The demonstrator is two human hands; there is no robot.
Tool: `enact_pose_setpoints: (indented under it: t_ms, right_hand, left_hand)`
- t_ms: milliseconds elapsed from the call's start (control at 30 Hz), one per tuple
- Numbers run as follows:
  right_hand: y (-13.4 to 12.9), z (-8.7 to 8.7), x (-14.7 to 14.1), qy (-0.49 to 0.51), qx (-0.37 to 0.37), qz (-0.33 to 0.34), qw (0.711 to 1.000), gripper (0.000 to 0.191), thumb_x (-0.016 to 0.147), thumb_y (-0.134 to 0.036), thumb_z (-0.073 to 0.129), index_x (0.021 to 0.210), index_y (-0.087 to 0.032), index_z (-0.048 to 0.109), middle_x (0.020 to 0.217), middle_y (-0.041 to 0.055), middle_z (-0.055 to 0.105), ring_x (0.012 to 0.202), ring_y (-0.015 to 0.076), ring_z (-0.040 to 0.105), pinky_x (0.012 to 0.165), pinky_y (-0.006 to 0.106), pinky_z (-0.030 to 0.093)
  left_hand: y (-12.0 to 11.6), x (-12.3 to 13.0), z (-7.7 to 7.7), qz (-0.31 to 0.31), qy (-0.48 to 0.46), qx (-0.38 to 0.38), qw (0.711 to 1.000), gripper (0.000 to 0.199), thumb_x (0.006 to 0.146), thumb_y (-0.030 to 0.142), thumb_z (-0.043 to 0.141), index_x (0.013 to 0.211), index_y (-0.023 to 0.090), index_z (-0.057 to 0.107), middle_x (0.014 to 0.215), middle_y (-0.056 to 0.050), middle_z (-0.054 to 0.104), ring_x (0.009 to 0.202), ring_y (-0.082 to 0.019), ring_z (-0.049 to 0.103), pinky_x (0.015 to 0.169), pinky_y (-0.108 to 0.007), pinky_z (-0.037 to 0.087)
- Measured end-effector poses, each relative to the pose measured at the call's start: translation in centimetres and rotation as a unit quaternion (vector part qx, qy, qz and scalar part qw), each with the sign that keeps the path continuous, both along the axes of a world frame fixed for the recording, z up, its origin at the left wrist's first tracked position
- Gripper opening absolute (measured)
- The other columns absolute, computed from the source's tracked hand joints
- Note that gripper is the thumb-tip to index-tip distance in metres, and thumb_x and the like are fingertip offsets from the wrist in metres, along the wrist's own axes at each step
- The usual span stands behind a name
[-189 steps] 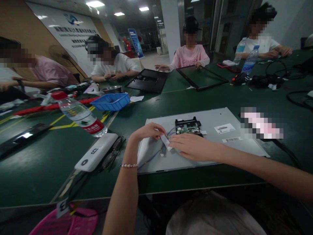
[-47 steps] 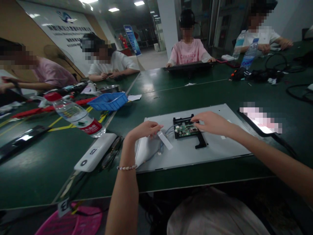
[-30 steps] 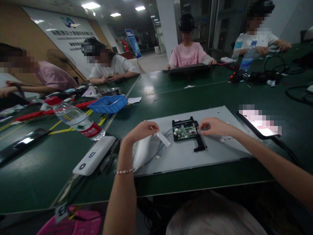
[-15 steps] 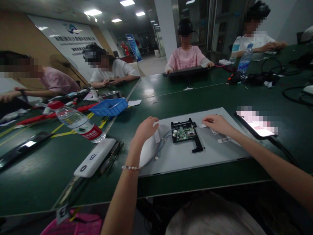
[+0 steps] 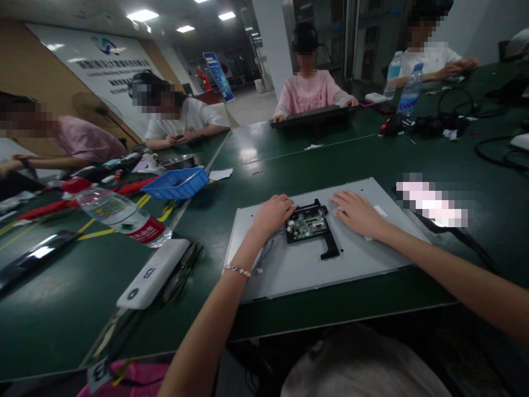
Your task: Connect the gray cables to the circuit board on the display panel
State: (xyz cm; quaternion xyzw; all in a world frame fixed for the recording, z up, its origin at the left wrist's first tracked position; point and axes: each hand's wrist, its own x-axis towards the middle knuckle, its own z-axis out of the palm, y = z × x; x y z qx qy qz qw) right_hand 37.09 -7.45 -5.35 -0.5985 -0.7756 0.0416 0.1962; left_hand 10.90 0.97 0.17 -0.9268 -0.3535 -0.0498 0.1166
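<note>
A flat grey panel (image 5: 297, 275) lies on the table in front of me. On its middle sits a black bracket (image 5: 330, 241) framing a green circuit board (image 5: 306, 226). My left hand (image 5: 274, 214) rests at the bracket's upper left side, fingers bent a little and slightly apart, tips touching down there. Anything beneath those fingertips is hidden. My right hand (image 5: 359, 214) lies palm down on the panel, right of the bracket, with its fingers spread. Thin grey cables (image 5: 264, 253) run out under my left wrist. A white label (image 5: 379, 210) shows beside my right hand.
To the left are a water bottle (image 5: 124, 215) on its side, a white power bank (image 5: 155, 274), glasses (image 5: 182, 273) and a blue tray (image 5: 177, 184). A lit phone (image 5: 433, 204) lies right. Several people sit around the table; one holds a dark panel (image 5: 314, 117).
My left hand has moved right to the bracket's edge. My right hand has gone from pinching a small pale strip to lying spread on the panel. The view has shifted slightly.
</note>
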Motion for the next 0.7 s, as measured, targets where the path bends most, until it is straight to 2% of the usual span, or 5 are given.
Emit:
enact_pose_setpoints:
  t_ms: [133, 300, 500, 700]
  right_hand:
    - [0.0, 0.0, -0.4, -0.042, -0.005, -0.01, 0.999, 0.05, 0.094, -0.039, 0.028, 0.139, -0.022, 0.04, 0.148, 0.0068, 0.035, 0.137, 0.0288, 0.028, 0.109, 0.049, 0.027]
    - [0.2, -0.1, -0.6, -0.046, 0.0, -0.007, 0.999, 0.05, 0.095, -0.041, 0.028, 0.141, -0.023, 0.037, 0.149, 0.0067, 0.033, 0.137, 0.0292, 0.028, 0.109, 0.051, 0.026]
    - [1.5, 0.1, -1.2, -0.012, 0.013, -0.013, 1.0, 0.047, 0.093, -0.036, 0.035, 0.139, -0.027, 0.04, 0.147, 0.0061, 0.037, 0.135, 0.0313, 0.031, 0.107, 0.055, 0.027]
    - [2.8, 0.0, -1.8, -0.007, 0.014, -0.022, 1.0, 0.047, 0.092, -0.034, 0.037, 0.138, -0.028, 0.04, 0.146, 0.0054, 0.038, 0.135, 0.0311, 0.031, 0.108, 0.054, 0.027]
  left_hand:
    - [0.2, -0.1, -0.9, -0.01, -0.057, -0.013, 0.998, 0.024, 0.094, 0.025, 0.042, 0.092, 0.017, 0.065, 0.094, -0.007, 0.063, 0.091, -0.019, 0.056, 0.079, -0.029, 0.045]
    - [1.3, -0.1, -1.9, -0.027, -0.162, -0.072, 0.984, 0.022, 0.093, 0.022, 0.043, 0.093, 0.017, 0.065, 0.097, -0.006, 0.063, 0.093, -0.018, 0.056, 0.084, -0.03, 0.045]
    - [3.2, -0.2, -1.8, -0.037, -0.183, -0.117, 0.975, 0.022, 0.092, 0.021, 0.044, 0.092, 0.017, 0.065, 0.096, -0.006, 0.063, 0.093, -0.018, 0.055, 0.084, -0.032, 0.045]
    - [4.8, -0.6, -1.8, -0.048, -0.199, -0.134, 0.97, 0.021, 0.091, 0.02, 0.045, 0.092, 0.017, 0.065, 0.096, -0.005, 0.064, 0.092, -0.017, 0.056, 0.083, -0.031, 0.045]
